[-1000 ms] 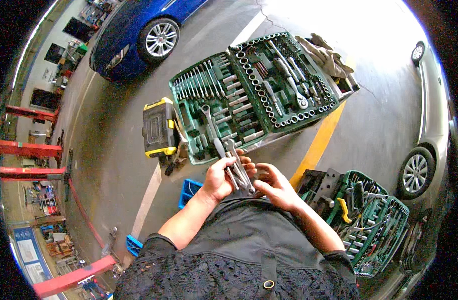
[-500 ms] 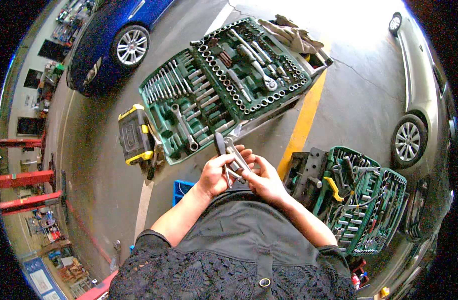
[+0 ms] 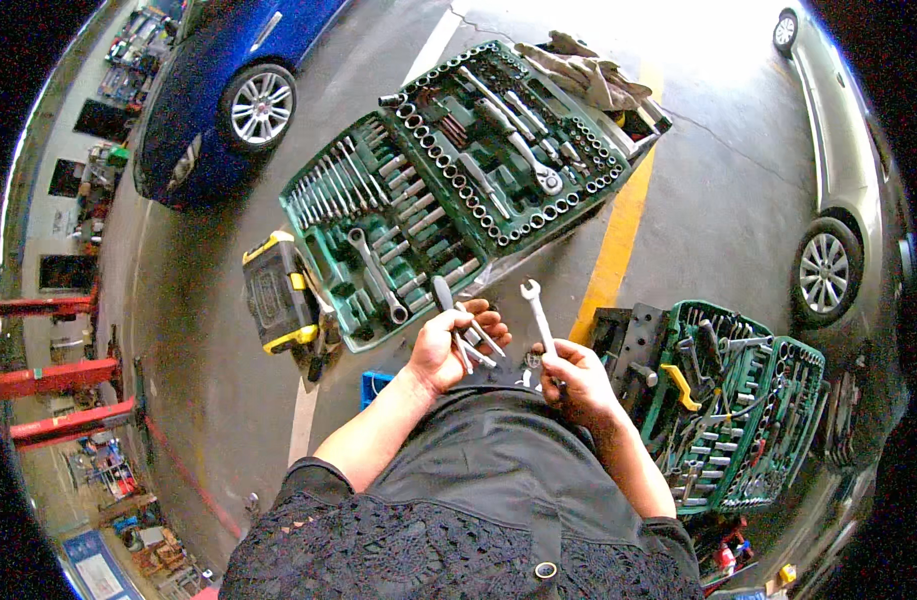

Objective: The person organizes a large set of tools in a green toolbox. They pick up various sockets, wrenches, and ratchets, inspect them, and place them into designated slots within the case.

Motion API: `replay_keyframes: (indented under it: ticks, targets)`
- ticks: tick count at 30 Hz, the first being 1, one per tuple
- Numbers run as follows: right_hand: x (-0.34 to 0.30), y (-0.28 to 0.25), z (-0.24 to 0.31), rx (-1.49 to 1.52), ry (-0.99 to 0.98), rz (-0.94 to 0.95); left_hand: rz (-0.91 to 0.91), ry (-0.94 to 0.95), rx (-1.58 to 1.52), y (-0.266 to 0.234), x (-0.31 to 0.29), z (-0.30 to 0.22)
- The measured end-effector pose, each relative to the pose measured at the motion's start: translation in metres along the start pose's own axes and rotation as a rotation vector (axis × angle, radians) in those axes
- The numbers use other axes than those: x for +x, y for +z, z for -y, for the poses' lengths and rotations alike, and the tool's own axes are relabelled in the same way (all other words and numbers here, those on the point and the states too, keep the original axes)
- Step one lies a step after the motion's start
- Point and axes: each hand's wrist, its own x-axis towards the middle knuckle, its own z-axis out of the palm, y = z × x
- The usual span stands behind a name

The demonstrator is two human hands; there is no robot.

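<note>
In front of my waist, my right hand (image 3: 578,382) is closed round the lower part of a silver wrench (image 3: 540,318), its open jaw pointing up and away from me. My left hand (image 3: 440,352) holds a loose bunch of small metal tools (image 3: 478,345); a dark handle (image 3: 442,293) sticks up from the bunch. Which kinds they are is partly hidden by the fingers. Beyond both hands lies an opened green tool case (image 3: 458,245), with a row of wrenches, sockets and a ratchet (image 3: 548,181) in its slots. A larger ring wrench (image 3: 378,278) rests across its near left half.
A black and yellow box (image 3: 278,295) stands left of the case, and tan gloves (image 3: 583,75) lie at its far end. At right sits a second green tool case (image 3: 733,410) beside a dark metal block (image 3: 628,350). Cars (image 3: 828,265) stand on both sides.
My hands have moved apart. The wrench has come away from the bunch and is now in my right hand, further right. My left hand keeps the other tools.
</note>
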Motion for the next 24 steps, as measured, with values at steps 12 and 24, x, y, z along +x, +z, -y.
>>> replay_keyframes:
  ticks: [12,24]
  targets:
    - [0.089,0.065,0.010,-0.499,-0.194,-0.324,0.225,-0.141,-0.152,0.007,0.045,-0.071]
    - [0.150,0.105,0.012,-0.786,-0.080,-0.231,0.297,-0.134,-0.224,-0.026,0.052,-0.108]
